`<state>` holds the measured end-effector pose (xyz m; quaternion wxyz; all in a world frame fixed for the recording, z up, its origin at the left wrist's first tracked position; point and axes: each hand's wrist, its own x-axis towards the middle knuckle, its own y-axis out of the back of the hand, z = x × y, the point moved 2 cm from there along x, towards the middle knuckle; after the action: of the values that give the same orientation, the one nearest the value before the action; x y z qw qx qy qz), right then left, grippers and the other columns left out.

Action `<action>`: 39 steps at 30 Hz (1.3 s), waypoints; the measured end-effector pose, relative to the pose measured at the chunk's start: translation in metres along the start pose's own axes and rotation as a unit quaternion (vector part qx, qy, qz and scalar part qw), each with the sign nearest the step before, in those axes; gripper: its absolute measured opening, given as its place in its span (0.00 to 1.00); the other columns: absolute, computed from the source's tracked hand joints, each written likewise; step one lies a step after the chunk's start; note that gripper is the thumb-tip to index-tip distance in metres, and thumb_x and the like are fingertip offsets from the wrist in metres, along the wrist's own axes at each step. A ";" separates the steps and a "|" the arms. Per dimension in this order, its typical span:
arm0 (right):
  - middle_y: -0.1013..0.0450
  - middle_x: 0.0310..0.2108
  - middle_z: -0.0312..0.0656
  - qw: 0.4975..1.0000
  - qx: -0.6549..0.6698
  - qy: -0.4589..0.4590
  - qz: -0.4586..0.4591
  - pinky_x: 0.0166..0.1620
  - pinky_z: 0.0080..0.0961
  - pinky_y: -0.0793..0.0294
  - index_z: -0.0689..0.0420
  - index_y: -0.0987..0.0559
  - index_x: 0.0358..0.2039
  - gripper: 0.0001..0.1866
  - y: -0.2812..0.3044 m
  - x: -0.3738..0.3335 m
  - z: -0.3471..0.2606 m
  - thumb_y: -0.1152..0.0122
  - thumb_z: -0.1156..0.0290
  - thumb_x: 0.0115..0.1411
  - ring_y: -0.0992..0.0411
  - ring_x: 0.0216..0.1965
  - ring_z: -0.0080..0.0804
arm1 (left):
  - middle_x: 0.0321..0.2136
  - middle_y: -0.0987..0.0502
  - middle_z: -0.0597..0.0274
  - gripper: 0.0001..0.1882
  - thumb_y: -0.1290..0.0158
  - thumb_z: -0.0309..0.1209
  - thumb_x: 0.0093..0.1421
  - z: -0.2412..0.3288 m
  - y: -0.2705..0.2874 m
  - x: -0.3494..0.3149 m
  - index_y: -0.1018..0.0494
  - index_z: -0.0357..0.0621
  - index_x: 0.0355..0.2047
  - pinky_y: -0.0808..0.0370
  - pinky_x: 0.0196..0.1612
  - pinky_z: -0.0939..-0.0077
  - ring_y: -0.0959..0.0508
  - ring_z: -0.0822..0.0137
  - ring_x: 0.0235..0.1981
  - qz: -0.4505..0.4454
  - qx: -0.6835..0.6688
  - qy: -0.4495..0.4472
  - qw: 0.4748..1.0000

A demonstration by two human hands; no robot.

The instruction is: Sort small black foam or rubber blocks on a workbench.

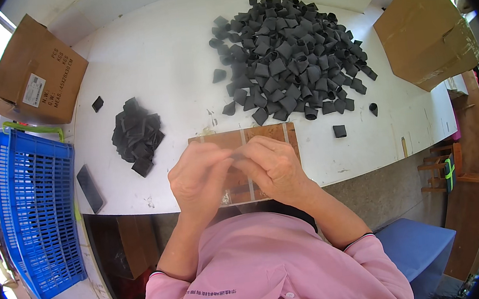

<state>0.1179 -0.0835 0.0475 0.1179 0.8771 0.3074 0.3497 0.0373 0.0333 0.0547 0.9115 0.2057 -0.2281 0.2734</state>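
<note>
My left hand [192, 175] and my right hand [279, 166] meet over a brown board [234, 179] at the table's near edge. Between their pinched fingertips is a small dark fabric piece [237, 156], mostly hidden by the fingers. Beyond my right hand spreads a large heap of dark grey fabric loops [291, 56], many of them puffed into short tubes. To the left of my left hand lies a smaller pile of flat dark pieces [137, 134]. One loose loop [339, 131] rests right of the board, and another [373, 109] sits farther right.
On the white table [171, 57], cardboard boxes stand at the far left [38, 71] and far right [428, 30]. A blue plastic basket [39, 211] is at the left, beside a dark phone-like slab [90, 189]. A blue stool [419, 247] is at lower right.
</note>
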 end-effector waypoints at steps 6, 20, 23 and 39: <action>0.39 0.16 0.37 0.998 -0.049 0.042 -0.005 0.21 0.27 0.37 0.58 0.30 0.21 0.06 -0.001 0.002 0.002 0.41 0.74 0.46 0.36 0.20 0.34 | 0.23 0.29 0.60 0.03 0.46 0.22 0.51 0.003 -0.002 0.001 0.28 0.35 0.26 0.37 0.25 0.86 0.32 0.74 0.24 -0.001 0.013 0.024 1.000; 0.39 0.16 0.37 0.998 -0.043 0.025 0.024 0.20 0.26 0.37 0.58 0.32 0.18 0.08 0.000 0.003 -0.009 0.39 0.75 0.44 0.37 0.18 0.32 | 0.23 0.29 0.59 0.06 0.52 0.15 0.48 -0.015 -0.008 -0.011 0.30 0.36 0.26 0.34 0.26 0.83 0.31 0.72 0.24 0.085 -0.134 0.042 0.987; 0.40 0.16 0.37 0.996 -0.061 0.054 0.028 0.20 0.26 0.38 0.58 0.32 0.18 0.08 -0.002 0.000 -0.001 0.39 0.75 0.43 0.37 0.18 0.32 | 0.24 0.29 0.59 0.06 0.52 0.14 0.48 -0.012 -0.006 -0.009 0.29 0.36 0.26 0.34 0.27 0.83 0.31 0.71 0.24 0.065 -0.104 0.050 0.991; 0.37 0.17 0.39 1.000 -0.006 0.015 0.026 0.21 0.28 0.37 0.59 0.29 0.22 0.05 -0.001 0.000 0.001 0.40 0.75 0.45 0.35 0.19 0.35 | 0.21 0.30 0.59 0.07 0.50 0.13 0.46 0.010 -0.004 0.009 0.30 0.35 0.27 0.32 0.21 0.83 0.29 0.71 0.19 0.000 0.020 0.027 0.999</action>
<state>0.1179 -0.0826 0.0461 0.1095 0.8787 0.2839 0.3679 0.0436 0.0288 0.0661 0.9130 0.2165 -0.1981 0.2834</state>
